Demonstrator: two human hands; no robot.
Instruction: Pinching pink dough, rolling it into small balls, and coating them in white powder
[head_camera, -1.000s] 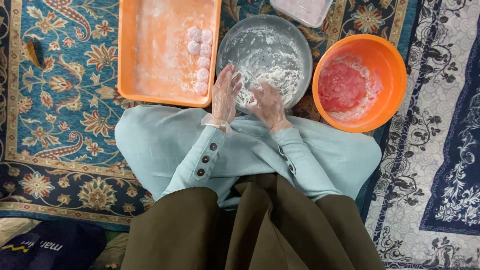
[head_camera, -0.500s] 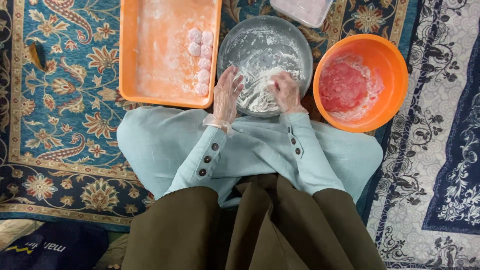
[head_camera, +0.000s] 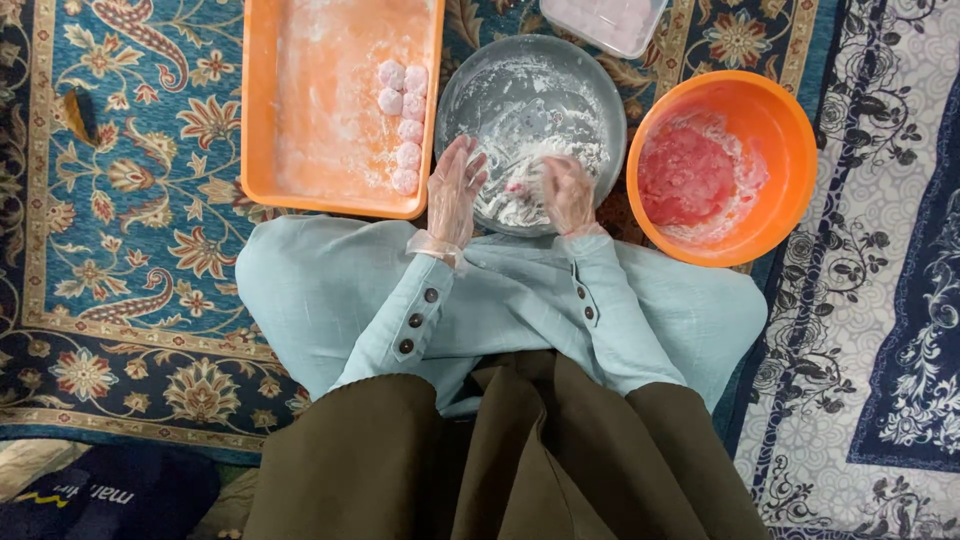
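Both my hands wear thin clear gloves and hover over the near side of a round metal bowl (head_camera: 590, 75) dusted with white flour. My left hand (head_camera: 455, 190) is held upright at the bowl's left rim, fingers apart, holding nothing. My right hand (head_camera: 568, 193) curls down into the flour heap (head_camera: 505, 195). A small pink piece of dough (head_camera: 516, 187) shows beside its fingers; I cannot tell whether the hand grips it. An orange tray (head_camera: 262, 120) to the left carries several floured pink dough balls (head_camera: 405, 130) along its right side.
An orange round bowl (head_camera: 775, 120) with pink dough (head_camera: 685, 175) stands right of the metal bowl. A clear plastic container (head_camera: 605, 20) sits at the top edge. Everything rests on a patterned blue carpet (head_camera: 130, 200). My light blue lap (head_camera: 320, 290) lies just below the bowls.
My right hand has come back left from the metal bowl's right rim into the flour near the bowl's front. The left hand has barely moved.
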